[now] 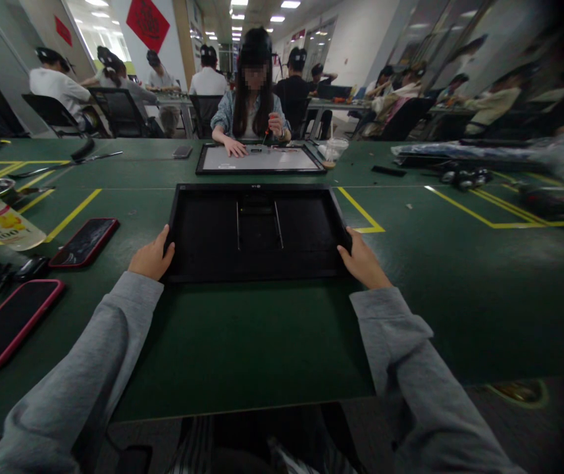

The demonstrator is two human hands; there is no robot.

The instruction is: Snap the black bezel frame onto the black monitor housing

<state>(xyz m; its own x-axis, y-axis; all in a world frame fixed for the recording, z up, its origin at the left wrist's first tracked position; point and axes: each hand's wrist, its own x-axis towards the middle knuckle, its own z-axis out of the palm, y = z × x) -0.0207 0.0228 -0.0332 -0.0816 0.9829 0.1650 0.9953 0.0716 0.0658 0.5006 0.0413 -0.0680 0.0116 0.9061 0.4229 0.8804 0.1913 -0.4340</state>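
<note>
A black monitor back shell (256, 230) lies flat on the green table (262, 329) in front of me, its hollow side up. My left hand (152, 258) grips its near left corner, fingers curled over the edge. My right hand (362, 261) grips its near right corner the same way. Both arms wear grey sleeves.
Two phones in red cases (84, 241) (8, 326) and a plastic bottle (2, 224) lie at the left. Across the table a person (252, 99) works with a screwdriver on a flat panel (259, 159). Dark parts (464, 176) lie at the right. Yellow tape lines (360, 210) mark the table.
</note>
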